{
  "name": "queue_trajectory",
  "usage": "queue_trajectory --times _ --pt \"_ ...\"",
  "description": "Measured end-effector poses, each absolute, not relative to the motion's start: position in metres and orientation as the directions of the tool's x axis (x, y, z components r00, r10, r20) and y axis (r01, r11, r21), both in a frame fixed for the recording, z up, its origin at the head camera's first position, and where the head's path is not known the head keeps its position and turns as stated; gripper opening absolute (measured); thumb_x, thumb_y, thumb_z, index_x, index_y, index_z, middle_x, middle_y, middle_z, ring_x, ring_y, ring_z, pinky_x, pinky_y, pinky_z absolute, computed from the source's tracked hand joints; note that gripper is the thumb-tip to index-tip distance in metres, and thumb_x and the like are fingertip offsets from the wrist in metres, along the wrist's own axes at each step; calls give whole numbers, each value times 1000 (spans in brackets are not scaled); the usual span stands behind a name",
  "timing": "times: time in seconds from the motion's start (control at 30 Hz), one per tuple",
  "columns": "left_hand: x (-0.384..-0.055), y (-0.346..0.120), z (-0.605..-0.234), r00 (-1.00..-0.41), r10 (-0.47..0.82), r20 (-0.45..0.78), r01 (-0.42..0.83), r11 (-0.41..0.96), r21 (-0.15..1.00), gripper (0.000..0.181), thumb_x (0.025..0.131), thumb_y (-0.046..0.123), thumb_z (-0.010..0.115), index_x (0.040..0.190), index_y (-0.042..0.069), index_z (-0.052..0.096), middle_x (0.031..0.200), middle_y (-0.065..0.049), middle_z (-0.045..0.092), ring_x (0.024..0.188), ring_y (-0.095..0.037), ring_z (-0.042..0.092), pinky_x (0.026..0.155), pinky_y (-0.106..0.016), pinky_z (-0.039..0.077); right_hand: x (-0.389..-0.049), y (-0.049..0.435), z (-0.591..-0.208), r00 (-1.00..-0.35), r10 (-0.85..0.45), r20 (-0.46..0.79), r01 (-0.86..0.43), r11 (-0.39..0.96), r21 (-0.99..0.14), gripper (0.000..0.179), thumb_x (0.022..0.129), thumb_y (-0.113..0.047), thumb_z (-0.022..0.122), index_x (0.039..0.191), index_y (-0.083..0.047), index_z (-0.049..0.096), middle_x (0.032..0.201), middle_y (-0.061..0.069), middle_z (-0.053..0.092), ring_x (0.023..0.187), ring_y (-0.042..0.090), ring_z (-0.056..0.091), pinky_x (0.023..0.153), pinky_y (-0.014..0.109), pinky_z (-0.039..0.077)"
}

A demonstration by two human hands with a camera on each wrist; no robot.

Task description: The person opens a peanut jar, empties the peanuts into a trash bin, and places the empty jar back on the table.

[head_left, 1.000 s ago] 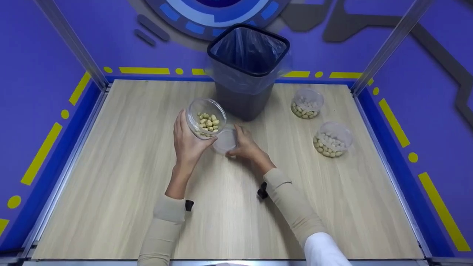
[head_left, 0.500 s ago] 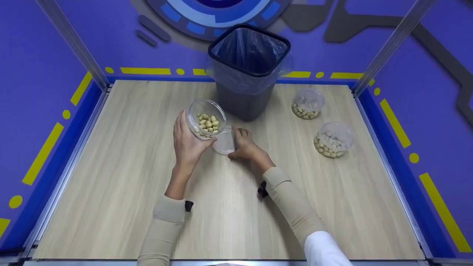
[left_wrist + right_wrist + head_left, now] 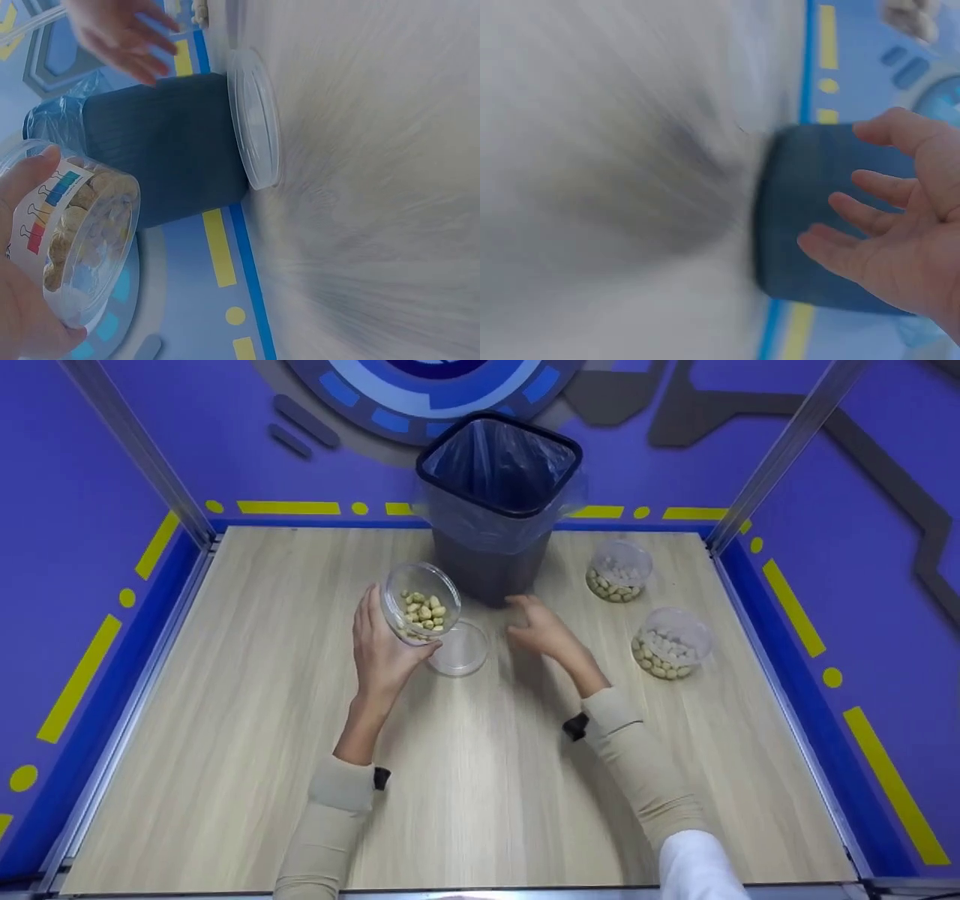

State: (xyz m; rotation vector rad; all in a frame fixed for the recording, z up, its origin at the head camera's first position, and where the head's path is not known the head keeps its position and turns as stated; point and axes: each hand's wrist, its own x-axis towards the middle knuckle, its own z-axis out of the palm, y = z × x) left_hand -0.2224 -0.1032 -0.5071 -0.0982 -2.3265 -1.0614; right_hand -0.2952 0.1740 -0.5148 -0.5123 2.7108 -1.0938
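Note:
In the head view my left hand (image 3: pixel 381 652) grips a clear plastic jar (image 3: pixel 409 574), tilted above the table. Pale tan nut-like pieces (image 3: pixel 424 611) lie in it; its top has no lid on. The left wrist view shows a label with binder clips printed on the jar's side. A clear round lid (image 3: pixel 459 651) lies flat on the table, just right of and below the jar. Apart from the lid, to its right, my right hand (image 3: pixel 549 628) holds nothing; its fingers are spread and relaxed in the right wrist view (image 3: pixel 907 225).
Behind the hands stands a dark bin (image 3: pixel 491 566) lined with a clear bag. Two more clear containers, one farther back (image 3: pixel 626 556) and one nearer (image 3: pixel 688 628), stand at the right with similar pieces inside. Blue walls (image 3: pixel 862 547) border the wooden table (image 3: pixel 225 697).
My right hand has let go of the lid and moved right, away from it. The lid stays on the table. My left hand and the jar have hardly moved.

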Motion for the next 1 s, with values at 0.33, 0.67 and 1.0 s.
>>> queue_trajectory --times 0.33,0.67,1.0 --pt "-231 -93 -500 -823 -111 557 337 695 635 126 51 34 102 152 -3 35 154 -21 41 144 -35 38 121 -46 28 -308 200 -425 -977 -181 109 -181 454 -872 44 99 -7 56 140 8 52 137 24 58 124 33 58 106 40 48" --pt "-237 -83 -487 -810 -92 579 369 688 625 129 50 36 102 153 -1 34 154 -20 42 143 -33 38 121 -44 29 -355 200 -356 -944 -43 -327 330 -87 -940 60 102 -13 48 155 0 23 147 17 38 123 31 53 106 39 49" --pt "-234 -80 -484 -805 -85 588 390 671 631 129 51 35 102 154 0 33 156 -19 40 145 -32 37 122 -45 28 -378 187 -355 -901 -77 -427 434 -197 -879 76 104 -10 49 162 -14 -1 158 21 26 144 29 36 113 47 41"
